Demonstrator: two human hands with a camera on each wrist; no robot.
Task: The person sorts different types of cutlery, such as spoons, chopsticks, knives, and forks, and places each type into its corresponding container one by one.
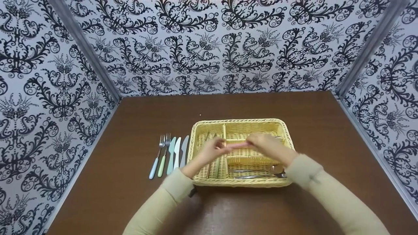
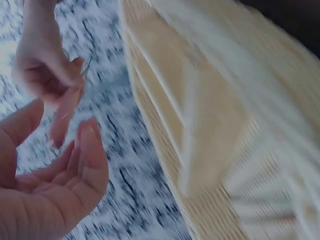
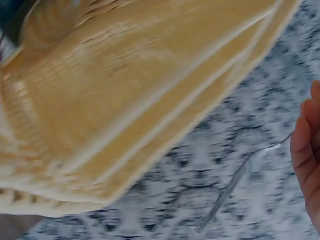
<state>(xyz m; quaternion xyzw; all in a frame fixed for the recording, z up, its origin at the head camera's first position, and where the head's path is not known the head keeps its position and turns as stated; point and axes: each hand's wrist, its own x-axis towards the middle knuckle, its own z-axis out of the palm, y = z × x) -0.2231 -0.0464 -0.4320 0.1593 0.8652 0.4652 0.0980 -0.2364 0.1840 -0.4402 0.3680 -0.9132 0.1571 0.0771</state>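
My right hand (image 1: 263, 143) pinches a fork with a pink handle (image 1: 237, 145) above the wicker basket (image 1: 241, 121). The pink handle (image 2: 66, 115) points toward my left hand (image 1: 213, 151). In the left wrist view my left hand (image 2: 60, 190) has its thumb and fingers spread apart, with the handle's end close to the fingertips. The right wrist view shows the fork's metal head (image 3: 225, 195) reaching out from my right hand (image 3: 307, 155), seen nearly edge-on.
Spoons (image 1: 277, 169) lie in the basket's near right compartment; thin utensils (image 1: 209, 169) lie in its left one. Left of the basket are a blue-handled fork (image 1: 154, 168), a green-handled fork (image 1: 162, 166), and teal (image 1: 171, 156), white (image 1: 177, 153) and grey (image 1: 184, 153) knives. Patterned walls (image 1: 209, 49) surround the table.
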